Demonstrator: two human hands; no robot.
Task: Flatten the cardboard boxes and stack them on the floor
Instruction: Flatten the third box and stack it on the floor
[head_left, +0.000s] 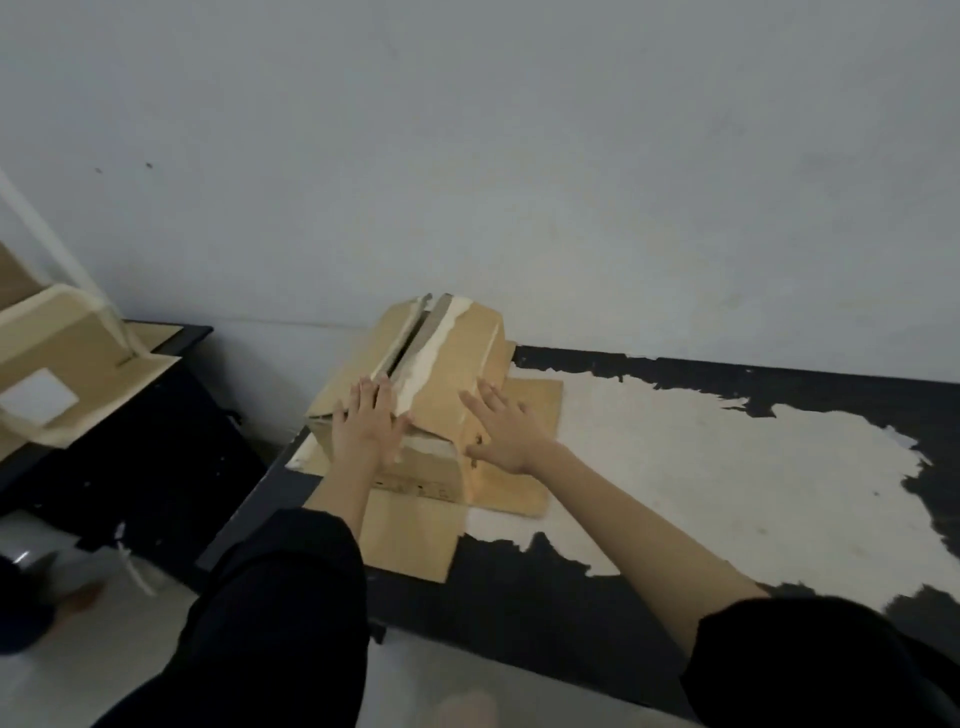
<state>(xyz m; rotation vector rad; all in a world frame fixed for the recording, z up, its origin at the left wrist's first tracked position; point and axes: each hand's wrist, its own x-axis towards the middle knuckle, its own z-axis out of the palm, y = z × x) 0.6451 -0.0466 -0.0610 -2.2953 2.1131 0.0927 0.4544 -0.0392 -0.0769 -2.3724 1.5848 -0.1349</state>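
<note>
Tan cardboard fills the far left: another box (62, 364) with a white label sits on a dark side table (171, 415), well apart from the work. Moving right, the cardboard box (447, 358) being flattened stands on the near left corner of a black table (727, 587) whose top has peeled to pale patches, close to the grey wall (519, 156). Its bottom flaps lie spread flat on the tabletop around it, and its 2 top flaps meet at a torn, tape-streaked seam that gapes slightly.

The left hand (366, 428) lies flat, fingers straight, pressing the top panel near the seam. The right hand (501, 431) is also spread, palm against the sloping right side; neither hand grips anything.

This looks light and fairly stiff, with soft, creased corners that should fold under steady palm pressure. The torn seam is the weak spot and may rip further. The best purchase is probably on the broad panels beside the corner creases, pushing the sides over so the box collapses flat. It has not yet reached the floor.
</note>
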